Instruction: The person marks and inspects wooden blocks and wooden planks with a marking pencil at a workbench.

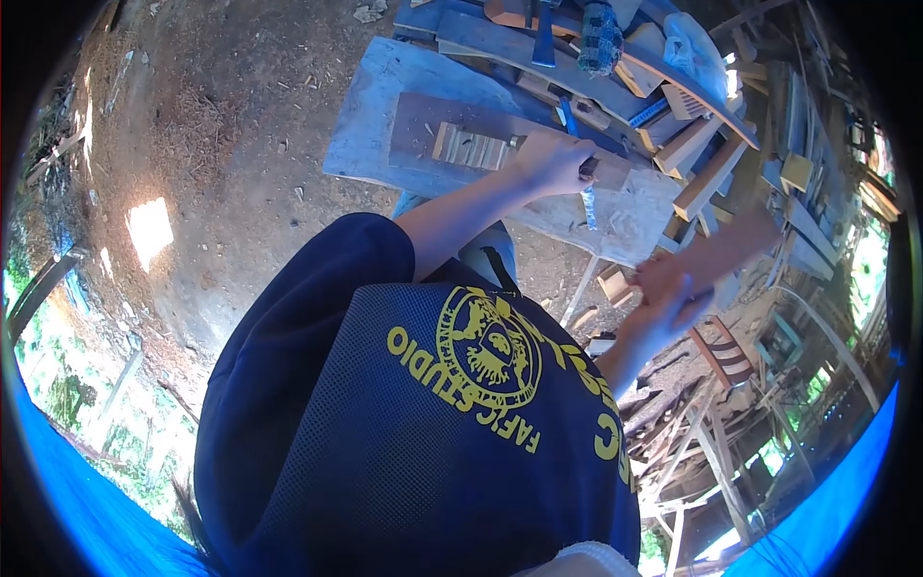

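Observation:
My left hand (556, 163) is closed over the right part of a dark flat board (413, 130) on the pale wooden bench (365, 106). Something dark shows at its fingers, too small to name. Beside it, a row of short wooden strips (471, 149) lies on the dark board. A narrow blue-and-white item (589, 207) sits just below the fingers. Off the bench's right end, my right hand (668, 300) grips a flat brown wooden piece (735, 248), which is blurred and tilted up to the right.
Behind the bench lie wood offcuts (707, 178), a long curved wooden piece (673, 82), a patterned bottle-like object (601, 38) and a clear plastic bag (694, 48). A brown slatted frame (723, 354) and scattered sticks are at lower right. Dirt floor (231, 106) spreads left.

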{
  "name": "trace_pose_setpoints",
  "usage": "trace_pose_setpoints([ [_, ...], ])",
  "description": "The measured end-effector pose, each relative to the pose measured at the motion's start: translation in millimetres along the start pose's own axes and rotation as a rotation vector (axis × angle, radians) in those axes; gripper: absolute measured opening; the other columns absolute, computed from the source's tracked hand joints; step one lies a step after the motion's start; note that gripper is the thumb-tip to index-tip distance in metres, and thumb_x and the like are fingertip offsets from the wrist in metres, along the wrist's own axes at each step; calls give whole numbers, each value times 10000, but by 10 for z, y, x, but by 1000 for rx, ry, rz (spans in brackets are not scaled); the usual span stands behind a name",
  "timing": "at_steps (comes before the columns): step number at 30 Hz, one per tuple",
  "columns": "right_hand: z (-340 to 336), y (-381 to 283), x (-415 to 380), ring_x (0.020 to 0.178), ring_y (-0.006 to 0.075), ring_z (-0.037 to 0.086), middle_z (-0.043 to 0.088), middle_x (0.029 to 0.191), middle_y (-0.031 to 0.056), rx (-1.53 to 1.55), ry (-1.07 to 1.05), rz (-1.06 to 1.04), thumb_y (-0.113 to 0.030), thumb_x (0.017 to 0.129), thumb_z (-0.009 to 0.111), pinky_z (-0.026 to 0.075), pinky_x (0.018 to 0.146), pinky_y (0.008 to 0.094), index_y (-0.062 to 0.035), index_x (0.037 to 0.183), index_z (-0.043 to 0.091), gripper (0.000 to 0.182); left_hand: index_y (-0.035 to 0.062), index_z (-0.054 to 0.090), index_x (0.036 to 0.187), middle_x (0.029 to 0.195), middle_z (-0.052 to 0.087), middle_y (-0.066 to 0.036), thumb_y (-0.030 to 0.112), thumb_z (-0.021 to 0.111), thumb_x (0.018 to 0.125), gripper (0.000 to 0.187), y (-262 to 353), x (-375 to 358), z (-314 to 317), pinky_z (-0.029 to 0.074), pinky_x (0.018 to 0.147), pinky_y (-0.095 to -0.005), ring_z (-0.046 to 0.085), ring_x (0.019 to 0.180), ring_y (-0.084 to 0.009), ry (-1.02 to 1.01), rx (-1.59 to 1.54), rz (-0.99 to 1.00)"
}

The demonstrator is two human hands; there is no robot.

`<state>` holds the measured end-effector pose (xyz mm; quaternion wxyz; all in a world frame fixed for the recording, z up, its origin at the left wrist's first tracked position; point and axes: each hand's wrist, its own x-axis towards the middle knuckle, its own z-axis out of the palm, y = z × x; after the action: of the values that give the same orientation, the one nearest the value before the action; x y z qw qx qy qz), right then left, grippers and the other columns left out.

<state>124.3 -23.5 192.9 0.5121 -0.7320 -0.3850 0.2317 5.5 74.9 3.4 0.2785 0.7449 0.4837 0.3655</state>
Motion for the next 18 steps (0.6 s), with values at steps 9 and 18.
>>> trace_pose_setpoints([
  [9,-14,152,-236,645,237,616,592,877,206,173,-109,222,-296,950,490,489,440,283,13,1311,305,510,125,580,636,564,577,-77,262,684,676,177,343,134,-134,493,511,-399,609,521,-284,57,-55,9],
  [18,-99,447,-487,653,236,615,591,911,192,179,-185,413,-309,964,472,480,477,298,-16,1323,315,489,143,595,697,560,613,-66,314,659,714,183,99,130,-229,515,511,-392,630,509,-267,36,8,-106],
])
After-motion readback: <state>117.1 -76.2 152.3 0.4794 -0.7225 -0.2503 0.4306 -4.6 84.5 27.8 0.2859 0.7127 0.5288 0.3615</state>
